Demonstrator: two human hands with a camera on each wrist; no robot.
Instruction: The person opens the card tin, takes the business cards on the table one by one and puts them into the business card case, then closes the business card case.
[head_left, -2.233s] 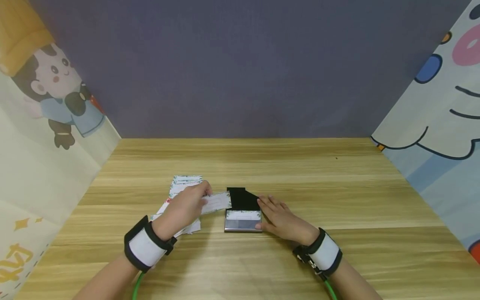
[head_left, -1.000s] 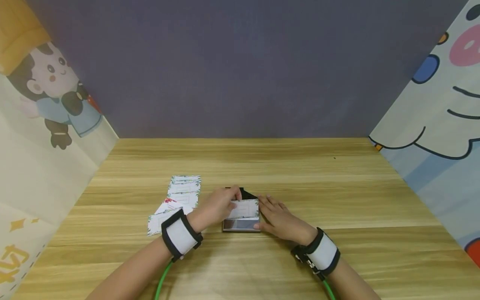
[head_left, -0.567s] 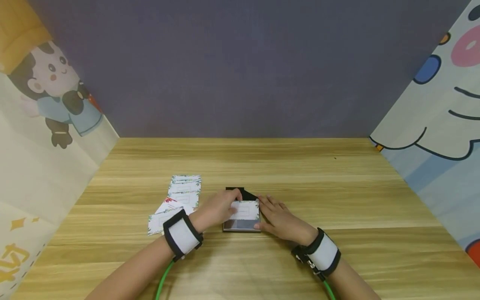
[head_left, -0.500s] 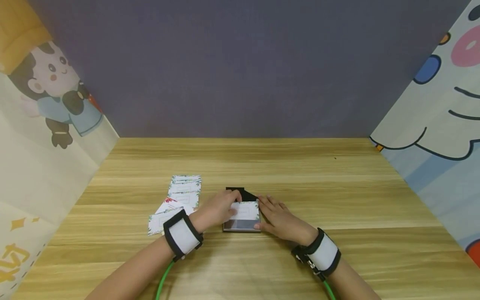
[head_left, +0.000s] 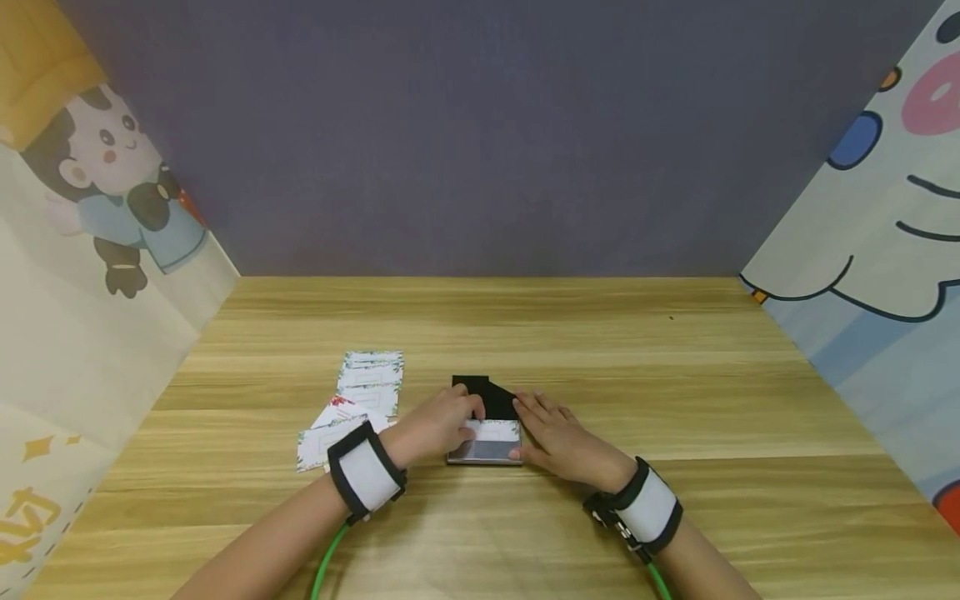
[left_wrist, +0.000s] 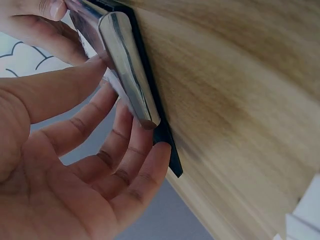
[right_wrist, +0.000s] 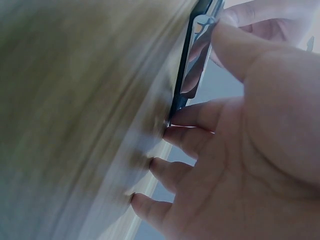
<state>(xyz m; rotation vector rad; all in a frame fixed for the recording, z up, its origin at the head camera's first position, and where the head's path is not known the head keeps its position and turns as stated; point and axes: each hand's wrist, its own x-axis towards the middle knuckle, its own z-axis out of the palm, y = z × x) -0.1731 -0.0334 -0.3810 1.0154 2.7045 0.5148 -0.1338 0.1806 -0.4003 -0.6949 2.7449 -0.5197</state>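
Note:
A business card holder point(head_left: 487, 452) with a shiny metallic side and a black flap point(head_left: 501, 403) lies on the table, flap spread toward the back. One white card point(head_left: 501, 430) with a leafy border sits mostly inside, its upper strip showing. At the holder's left side my left hand point(head_left: 438, 423) pinches that card, thumb over the front and curved fingers at its top edge; fingertips reach the flap in the left wrist view. My right hand point(head_left: 558, 437) rests against the right side, thumb on the holder's corner, other fingers extended with tips on the table.
Left of the holder, several white cards point(head_left: 371, 398) with floral borders lie spread and overlapping, partly behind my left wrist. A dark grey panel point(head_left: 487, 150) stands along the back edge of the wooden table point(head_left: 600, 333). Printed cartoon panels flank both sides.
My left hand has brought a card from the left over to the holder. The card has slid down toward me into it, uncovering more black flap. My right hand stays put.

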